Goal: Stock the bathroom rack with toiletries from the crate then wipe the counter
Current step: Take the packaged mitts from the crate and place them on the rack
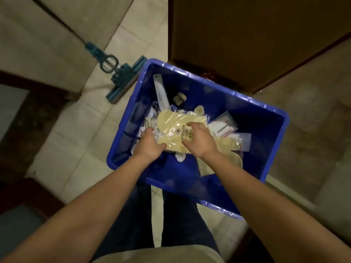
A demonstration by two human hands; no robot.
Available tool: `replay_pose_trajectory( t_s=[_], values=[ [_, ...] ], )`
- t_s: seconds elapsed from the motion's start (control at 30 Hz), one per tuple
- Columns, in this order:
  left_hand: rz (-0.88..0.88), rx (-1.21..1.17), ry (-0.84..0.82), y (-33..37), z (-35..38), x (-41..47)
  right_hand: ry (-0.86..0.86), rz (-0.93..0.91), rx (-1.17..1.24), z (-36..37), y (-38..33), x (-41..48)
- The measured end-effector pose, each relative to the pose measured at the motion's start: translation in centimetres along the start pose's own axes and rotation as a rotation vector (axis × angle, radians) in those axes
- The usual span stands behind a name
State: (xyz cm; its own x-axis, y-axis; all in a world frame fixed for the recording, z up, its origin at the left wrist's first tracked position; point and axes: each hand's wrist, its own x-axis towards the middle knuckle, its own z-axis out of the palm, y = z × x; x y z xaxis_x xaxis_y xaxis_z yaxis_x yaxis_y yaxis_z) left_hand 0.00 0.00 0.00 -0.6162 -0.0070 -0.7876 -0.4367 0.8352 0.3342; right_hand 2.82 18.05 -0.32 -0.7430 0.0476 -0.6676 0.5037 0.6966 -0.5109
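Both left hand [150, 142] and right hand [200, 141] clutch opposite edges of the pale-yellow film-wrapped flat pack [173, 123] mid-frame in the blue plastic crate [247, 111]: probably light, floppy, slippery, so edge grips suit.

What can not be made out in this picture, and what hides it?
All in the head view:
- Items low in the blue crate: covered by the pale wrapped packet and by the left hand and right hand that grip it.
- Print on the packet's label: too small and blurred to read.
- The mop handle: cut off by the top edge.
- The rack and counter: outside the frame.
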Motion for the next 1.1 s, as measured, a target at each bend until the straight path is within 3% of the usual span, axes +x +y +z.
replay_pose_trajectory(
  t_s=[0.33,0.5,0.7,0.93,1.1],
  values=[
    [-0.091,0.084,0.157,0.0,2.6,4.0,0.033,-0.106,-0.199,0.8,0.0,6.3],
    [-0.091,0.104,0.155,-0.5,3.5,4.6,-0.057,-0.105,-0.329,1.4,0.1,8.1],
    [-0.071,0.119,0.119,-0.6,3.5,4.8,0.060,-0.183,-0.501,1.2,-0.3,8.3],
    [0.000,0.064,0.087,0.5,2.4,4.1,0.022,-0.105,-0.225,-0.6,-0.6,6.5],
    [0.048,-0.024,0.077,2.3,1.2,2.9,0.045,0.044,0.173,-2.3,-0.9,3.9]
  ],
)
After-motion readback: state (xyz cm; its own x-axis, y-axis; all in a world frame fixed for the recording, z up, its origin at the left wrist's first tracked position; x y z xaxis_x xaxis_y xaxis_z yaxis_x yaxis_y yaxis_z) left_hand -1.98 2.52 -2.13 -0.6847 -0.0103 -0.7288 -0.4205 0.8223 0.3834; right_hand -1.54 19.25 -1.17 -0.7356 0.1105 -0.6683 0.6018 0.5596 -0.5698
